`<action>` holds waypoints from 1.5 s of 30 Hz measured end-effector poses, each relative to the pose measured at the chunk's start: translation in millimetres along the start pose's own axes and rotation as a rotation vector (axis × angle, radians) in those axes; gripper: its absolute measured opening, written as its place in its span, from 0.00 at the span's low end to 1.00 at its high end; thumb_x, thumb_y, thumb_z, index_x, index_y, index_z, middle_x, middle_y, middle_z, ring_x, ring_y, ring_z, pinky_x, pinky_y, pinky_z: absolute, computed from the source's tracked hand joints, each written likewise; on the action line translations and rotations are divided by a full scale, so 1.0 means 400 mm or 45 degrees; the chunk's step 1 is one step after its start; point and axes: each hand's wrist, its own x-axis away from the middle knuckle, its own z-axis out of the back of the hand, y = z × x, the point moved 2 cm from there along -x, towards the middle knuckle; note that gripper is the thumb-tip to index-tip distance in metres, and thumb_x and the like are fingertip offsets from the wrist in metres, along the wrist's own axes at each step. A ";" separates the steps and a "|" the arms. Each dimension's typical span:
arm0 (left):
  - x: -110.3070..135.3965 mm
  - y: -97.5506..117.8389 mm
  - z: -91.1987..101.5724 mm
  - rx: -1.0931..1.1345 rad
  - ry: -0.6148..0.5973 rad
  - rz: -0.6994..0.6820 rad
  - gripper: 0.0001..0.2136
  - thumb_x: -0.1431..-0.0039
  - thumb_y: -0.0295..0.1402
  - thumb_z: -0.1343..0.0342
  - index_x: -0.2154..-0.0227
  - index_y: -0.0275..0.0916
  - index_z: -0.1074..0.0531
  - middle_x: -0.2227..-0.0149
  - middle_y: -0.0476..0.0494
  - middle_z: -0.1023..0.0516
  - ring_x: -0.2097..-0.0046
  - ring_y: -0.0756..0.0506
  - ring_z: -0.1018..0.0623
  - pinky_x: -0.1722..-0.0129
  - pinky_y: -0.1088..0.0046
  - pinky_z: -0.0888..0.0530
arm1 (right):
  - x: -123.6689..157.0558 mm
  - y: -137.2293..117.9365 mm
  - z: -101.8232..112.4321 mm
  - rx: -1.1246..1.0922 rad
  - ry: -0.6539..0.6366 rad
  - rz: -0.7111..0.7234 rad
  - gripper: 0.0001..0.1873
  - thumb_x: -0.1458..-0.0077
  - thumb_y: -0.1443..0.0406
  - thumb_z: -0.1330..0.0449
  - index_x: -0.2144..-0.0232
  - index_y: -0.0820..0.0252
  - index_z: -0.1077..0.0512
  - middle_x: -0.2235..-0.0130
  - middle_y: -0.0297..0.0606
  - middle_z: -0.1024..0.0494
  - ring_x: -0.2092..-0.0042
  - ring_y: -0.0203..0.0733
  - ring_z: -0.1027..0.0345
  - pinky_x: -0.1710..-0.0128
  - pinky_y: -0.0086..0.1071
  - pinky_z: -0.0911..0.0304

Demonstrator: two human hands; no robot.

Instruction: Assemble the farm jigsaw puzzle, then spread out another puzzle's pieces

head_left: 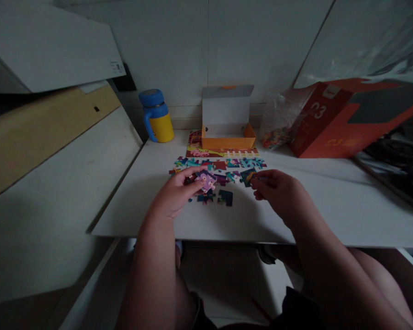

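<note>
In my left hand [179, 190] I grip purple puzzle pieces [205, 180], with the thumb on top; how many are stacked there I cannot tell. My right hand [273, 185] pinches the right edge of a dark puzzle piece [247, 177] with orange on it, at the right end of a row. Rows of loose puzzle pieces [233, 177] lie between and behind my hands. Closer to me lies a dark blue-green puzzle piece [225, 198]. My left hand hides part of the nearer pieces.
An open orange box [227, 143] stands on a colourful picture sheet [196, 152] at the back. Left of it is a blue and yellow mug [160, 121]. A clear bag [277, 123] and a large orange box [326, 119] are on the right of the white table [131, 215].
</note>
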 end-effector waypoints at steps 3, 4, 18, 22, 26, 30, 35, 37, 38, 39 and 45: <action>-0.005 -0.003 0.002 -0.029 0.027 -0.023 0.24 0.41 0.36 0.28 0.41 0.44 0.19 0.54 0.42 0.15 0.60 0.48 0.18 0.56 0.71 0.20 | 0.014 0.033 0.020 0.399 -0.162 -0.015 0.21 0.43 0.52 0.33 0.51 0.55 0.25 0.72 0.37 0.17 0.71 0.48 0.24 0.70 0.39 0.38; -0.007 -0.004 0.002 -0.040 0.031 -0.029 0.24 0.41 0.36 0.27 0.42 0.44 0.19 0.54 0.43 0.16 0.60 0.48 0.18 0.56 0.71 0.20 | 0.021 0.037 0.017 0.499 -0.191 -0.008 0.21 0.42 0.52 0.35 0.50 0.55 0.25 0.72 0.37 0.17 0.71 0.48 0.24 0.70 0.39 0.39; 0.000 0.001 -0.041 -0.395 -0.169 -0.121 0.23 0.38 0.40 0.30 0.41 0.46 0.20 0.47 0.40 0.15 0.52 0.41 0.16 0.49 0.62 0.21 | 0.066 -0.064 -0.101 -0.018 -0.317 0.138 0.26 0.39 0.42 0.34 0.54 0.56 0.24 0.64 0.38 0.17 0.70 0.42 0.25 0.69 0.36 0.35; -0.003 0.004 -0.045 -0.528 -0.217 -0.235 0.21 0.38 0.36 0.30 0.42 0.48 0.18 0.40 0.41 0.17 0.42 0.38 0.19 0.37 0.57 0.27 | 0.066 -0.059 -0.131 -0.249 -0.354 0.038 0.22 0.41 0.46 0.31 0.64 0.57 0.27 0.71 0.35 0.20 0.72 0.39 0.28 0.71 0.34 0.35; -0.005 0.001 -0.043 -0.539 -0.196 -0.235 0.21 0.39 0.36 0.29 0.43 0.49 0.18 0.41 0.42 0.17 0.42 0.38 0.18 0.36 0.56 0.27 | 0.061 -0.041 -0.100 -0.379 -0.233 0.018 0.21 0.40 0.46 0.31 0.64 0.57 0.26 0.70 0.36 0.19 0.70 0.38 0.27 0.68 0.34 0.32; -0.002 0.000 -0.039 -0.394 -0.189 -0.166 0.22 0.40 0.38 0.28 0.43 0.47 0.18 0.42 0.41 0.16 0.49 0.40 0.16 0.45 0.60 0.22 | 0.039 0.020 0.008 -0.366 -0.002 -0.043 0.24 0.45 0.44 0.28 0.63 0.57 0.26 0.67 0.39 0.18 0.68 0.40 0.25 0.65 0.35 0.30; -0.007 -0.002 -0.034 -0.217 -0.065 -0.110 0.25 0.44 0.38 0.25 0.43 0.43 0.18 0.48 0.39 0.14 0.54 0.41 0.15 0.49 0.63 0.20 | 0.028 0.097 0.114 0.150 -0.022 -0.124 0.31 0.47 0.42 0.29 0.52 0.56 0.26 0.69 0.39 0.16 0.72 0.45 0.26 0.72 0.37 0.35; -0.011 -0.005 -0.035 -0.186 -0.034 -0.098 0.25 0.45 0.37 0.24 0.44 0.42 0.17 0.50 0.38 0.14 0.54 0.41 0.15 0.49 0.64 0.20 | 0.036 0.100 0.118 0.383 -0.043 -0.125 0.30 0.44 0.41 0.32 0.50 0.55 0.26 0.69 0.39 0.16 0.71 0.46 0.24 0.72 0.38 0.36; -0.013 -0.006 -0.036 -0.178 -0.032 -0.093 0.25 0.45 0.37 0.24 0.44 0.42 0.17 0.50 0.38 0.13 0.54 0.42 0.14 0.49 0.64 0.20 | 0.041 0.095 0.114 0.485 -0.031 -0.105 0.29 0.42 0.41 0.34 0.51 0.54 0.26 0.68 0.39 0.16 0.70 0.47 0.24 0.71 0.38 0.36; -0.014 -0.008 -0.036 -0.173 -0.039 -0.088 0.24 0.44 0.37 0.25 0.44 0.43 0.18 0.49 0.39 0.14 0.54 0.42 0.14 0.49 0.63 0.20 | 0.045 0.086 0.107 0.579 -0.012 -0.074 0.27 0.41 0.41 0.35 0.52 0.53 0.25 0.67 0.38 0.15 0.69 0.47 0.23 0.70 0.39 0.37; -0.010 -0.008 -0.045 -0.370 -0.093 -0.142 0.22 0.41 0.39 0.27 0.44 0.45 0.18 0.44 0.39 0.16 0.50 0.40 0.16 0.47 0.60 0.20 | 0.064 0.018 0.054 0.798 0.028 0.116 0.17 0.36 0.48 0.39 0.57 0.53 0.23 0.70 0.35 0.18 0.70 0.45 0.27 0.69 0.38 0.43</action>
